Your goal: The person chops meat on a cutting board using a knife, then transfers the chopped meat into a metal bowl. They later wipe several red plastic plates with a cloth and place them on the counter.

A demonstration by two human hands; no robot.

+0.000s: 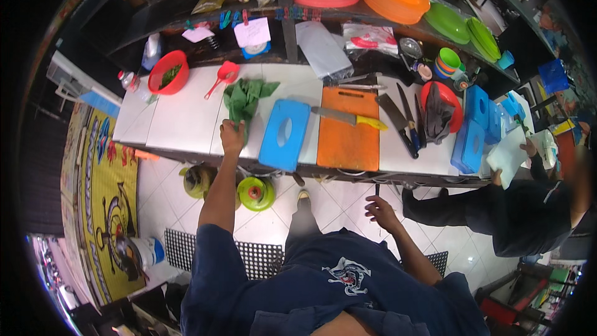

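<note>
My left hand grips the lower end of a crumpled green cloth on the white tiled counter. Right of the cloth lies a blue plastic lid with an oval mark. An orange cutting board is beside it, with a yellow-handled knife across its top half. My right hand hangs in front of the counter edge, fingers loosely curled, touching nothing visible. A cleaver and other knives lie right of the board. A red measuring scoop rests behind the cloth.
At the left stand a red bowl of green leaves and a plastic bottle. A dark cloth drapes over a red bowl at the right, near blue containers. Green gas cylinders stand below. A co-worker holds a white board.
</note>
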